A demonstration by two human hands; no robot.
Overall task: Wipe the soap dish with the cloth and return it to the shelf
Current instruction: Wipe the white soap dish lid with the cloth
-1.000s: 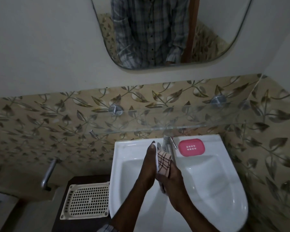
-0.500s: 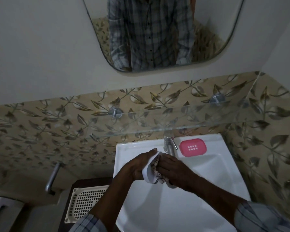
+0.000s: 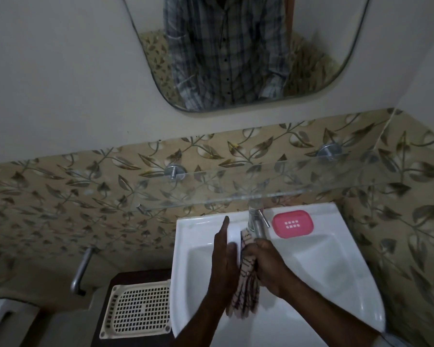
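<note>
Over the white basin my left hand point(image 3: 223, 261) holds a white soap dish point(image 3: 234, 240) on edge, its flat side turned to the right. My right hand point(image 3: 268, 265) presses a pale cloth with dark lines point(image 3: 246, 279) against that side; the cloth hangs down below both hands. A pink slotted soap dish part point(image 3: 292, 223) lies on the basin ledge to the right of the tap. The glass shelf point(image 3: 261, 186) runs along the tiled wall above the basin and is bare.
The white basin point(image 3: 336, 266) fills the lower right. A chrome tap point(image 3: 256, 219) stands just behind my hands. A cream plastic grid tray point(image 3: 138, 309) lies on a dark surface at the left, with a metal handle point(image 3: 82, 270) on the wall. A mirror point(image 3: 236, 53) hangs above.
My hands turned the white dish from tilted flat to standing on edge, and the cloth now hangs lower between them. The view shifted slightly.
</note>
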